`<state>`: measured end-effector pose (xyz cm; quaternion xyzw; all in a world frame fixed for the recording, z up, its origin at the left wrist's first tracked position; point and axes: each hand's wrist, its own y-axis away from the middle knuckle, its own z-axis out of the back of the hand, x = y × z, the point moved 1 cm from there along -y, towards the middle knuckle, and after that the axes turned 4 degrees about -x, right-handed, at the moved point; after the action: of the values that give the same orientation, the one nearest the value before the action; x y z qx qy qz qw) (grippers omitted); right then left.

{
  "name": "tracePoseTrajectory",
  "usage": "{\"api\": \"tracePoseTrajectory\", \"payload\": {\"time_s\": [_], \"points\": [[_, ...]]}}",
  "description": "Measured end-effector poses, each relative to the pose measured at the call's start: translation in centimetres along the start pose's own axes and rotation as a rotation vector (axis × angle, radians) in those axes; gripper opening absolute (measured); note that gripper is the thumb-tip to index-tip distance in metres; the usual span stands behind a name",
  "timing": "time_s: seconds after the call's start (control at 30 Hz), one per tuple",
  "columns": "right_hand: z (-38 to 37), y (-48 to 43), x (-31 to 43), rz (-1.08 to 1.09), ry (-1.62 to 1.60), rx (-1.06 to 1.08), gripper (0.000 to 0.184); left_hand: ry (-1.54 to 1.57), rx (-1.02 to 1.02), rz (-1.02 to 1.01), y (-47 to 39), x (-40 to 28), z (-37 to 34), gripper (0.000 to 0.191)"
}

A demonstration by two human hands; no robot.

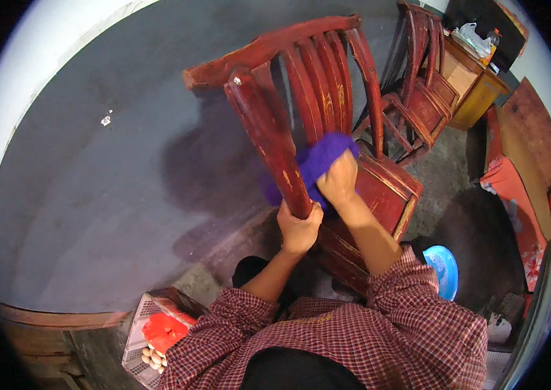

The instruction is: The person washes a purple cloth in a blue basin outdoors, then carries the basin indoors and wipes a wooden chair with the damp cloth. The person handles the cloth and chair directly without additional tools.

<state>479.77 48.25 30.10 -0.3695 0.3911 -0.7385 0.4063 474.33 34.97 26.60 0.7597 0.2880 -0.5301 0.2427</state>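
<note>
A worn red wooden chair [386, 195] with a slatted back stands in front of me. My left hand [300, 225] grips the lower end of its near back post [270, 136]. Bunched under my right hand [339, 178] is a purple cloth [326, 151], pressed near the base of the back slats [326, 87], just above the seat. Part of the cloth passes behind the post and looks blurred. Paint is rubbed away along the slats and seat edges. My forearms and body hide some of the chair's lower front.
A second red chair [426, 100] stands behind, beside a wooden desk [473, 105] bearing a plastic bag [474, 39] and a bottle [494, 36]. A blue basin [444, 273] lies at my right. At lower left, a plastic crate [134, 336] holds eggs [152, 358] and a red bag [163, 331]. A grey wall [85, 195] rises at left.
</note>
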Motion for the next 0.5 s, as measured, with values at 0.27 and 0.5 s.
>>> {"api": "tracePoseTrajectory", "payload": {"time_s": [0.27, 0.5], "points": [[2.0, -0.5, 0.9, -0.069, -0.01, 0.043, 0.026, -0.098, -0.01, -0.136, -0.3, 0.8, -0.1, 0.03], [-0.6, -18.8, 4.5, -0.072, 0.229, -0.157, 0.01, -0.205, -0.084, -0.209, -0.7, -0.3, -0.1, 0.032]]}}
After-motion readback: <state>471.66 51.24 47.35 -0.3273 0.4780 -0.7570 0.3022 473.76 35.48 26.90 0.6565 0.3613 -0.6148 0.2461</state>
